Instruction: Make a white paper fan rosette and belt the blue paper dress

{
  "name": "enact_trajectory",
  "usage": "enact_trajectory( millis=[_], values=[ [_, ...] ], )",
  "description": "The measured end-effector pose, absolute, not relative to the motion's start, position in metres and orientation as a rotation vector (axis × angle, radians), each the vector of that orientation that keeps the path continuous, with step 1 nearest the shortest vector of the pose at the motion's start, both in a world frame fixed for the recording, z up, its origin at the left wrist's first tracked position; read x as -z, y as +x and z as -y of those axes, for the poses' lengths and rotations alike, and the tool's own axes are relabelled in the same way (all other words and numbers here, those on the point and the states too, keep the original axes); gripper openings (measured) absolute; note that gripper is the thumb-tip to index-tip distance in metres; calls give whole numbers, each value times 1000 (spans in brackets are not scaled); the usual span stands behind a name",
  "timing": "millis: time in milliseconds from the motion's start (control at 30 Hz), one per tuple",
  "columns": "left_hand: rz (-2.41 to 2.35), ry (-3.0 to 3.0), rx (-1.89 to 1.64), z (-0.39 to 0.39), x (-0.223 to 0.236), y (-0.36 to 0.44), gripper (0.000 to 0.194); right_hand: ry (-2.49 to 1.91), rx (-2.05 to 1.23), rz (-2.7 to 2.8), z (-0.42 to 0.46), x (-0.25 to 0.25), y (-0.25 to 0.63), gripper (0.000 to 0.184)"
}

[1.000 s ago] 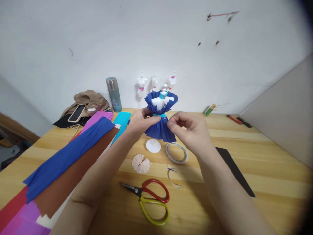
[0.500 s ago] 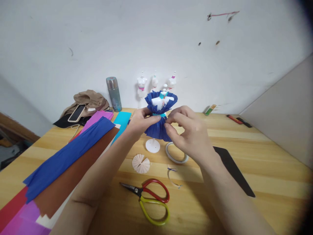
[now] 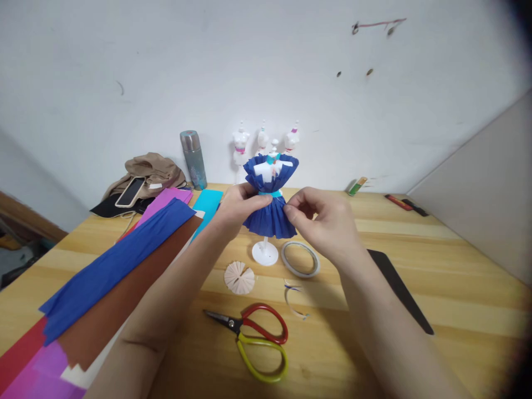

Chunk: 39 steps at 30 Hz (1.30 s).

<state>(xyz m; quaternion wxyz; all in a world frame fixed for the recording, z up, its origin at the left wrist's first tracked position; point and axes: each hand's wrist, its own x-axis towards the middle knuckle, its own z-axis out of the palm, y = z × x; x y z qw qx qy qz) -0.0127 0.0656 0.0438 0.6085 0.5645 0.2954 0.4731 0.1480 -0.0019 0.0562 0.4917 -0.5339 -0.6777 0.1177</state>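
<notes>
A small white mannequin (image 3: pixel 266 172) on a round white stand (image 3: pixel 265 254) wears a pleated dark blue crepe-paper dress (image 3: pixel 266 217) with a turquoise band at the waist. My left hand (image 3: pixel 236 208) pinches the dress at the waist from the left. My right hand (image 3: pixel 324 221) pinches its right side, fingers curled. The mannequin stands upright on the wooden table (image 3: pixel 415 277), between my two hands.
A tape ring (image 3: pixel 300 258) lies right of the stand, a pleated paper disc (image 3: pixel 239 277) in front, red-and-yellow scissors (image 3: pixel 257 338) nearer me. Coloured crepe sheets (image 3: pixel 108 271) spread at left. Three more mannequins (image 3: pixel 262 138), a flask (image 3: pixel 193 159), a phone (image 3: pixel 130 192) on cloth and a dark strip (image 3: pixel 399 288) lie around.
The mannequin has turned and shifted slightly, its stand now further right. My right hand drew back from the front of the skirt to its right side. My left hand kept its hold.
</notes>
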Motion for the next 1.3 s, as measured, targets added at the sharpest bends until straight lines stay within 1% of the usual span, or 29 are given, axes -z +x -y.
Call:
enact_trajectory(
  millis=[200, 433, 600, 833, 1067, 1300],
  values=[
    [-686, 1293, -1101, -65, -43, -13, 31, -1300, -414, 1584, 1, -55, 146, 18],
    [-649, 1294, -1105, -66, -42, -14, 30, -1188, -569, 1577, -8, -47, 151, 23],
    [-627, 1271, -1110, -67, -45, -15, 32, -1128, -724, 1602, -9, -54, 158, 28],
    [-643, 1277, -1111, -64, -45, -14, 30, -1109, -684, 1524, -9, -53, 153, 35],
    [-615, 1267, -1099, -65, -44, -14, 32, -1027, -919, 1542, -14, -52, 159, 35],
    [-618, 1261, -1084, -68, -42, -15, 32, -1110, -855, 1568, -20, -49, 168, 33]
  ],
)
